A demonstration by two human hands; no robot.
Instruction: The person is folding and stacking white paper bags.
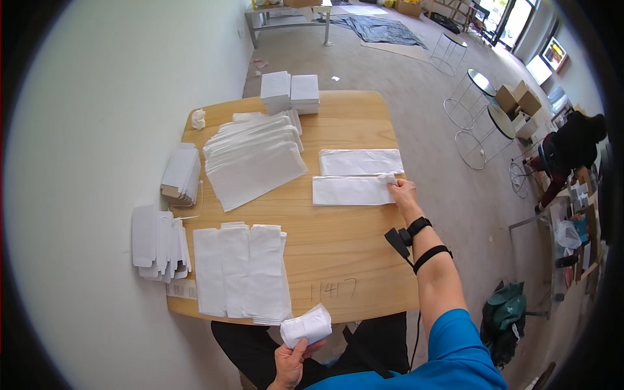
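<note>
My left hand [290, 365], low in front of the table's near edge, is closed around a small, rolled-looking white bundle [307, 325]. With my right arm stretched over the table, my right hand [402, 193] pinches the right end of a long folded white strip [351, 190]. Just beyond lies a second white strip [359, 161], parallel to it. Left of my reach, flat white sheets [240, 273] lie in an overlapping stack near the front edge. Farther back, a fanned pile of white sheets [253, 159] covers the table's left half.
White box stacks [276, 91] stand at the table's [351, 260] far edge. Flattened white cartons [159, 244] line its left side by the wall, below a crumpled white wad [198, 119]. Round stools [500, 122] and another person [575, 146] are on the right.
</note>
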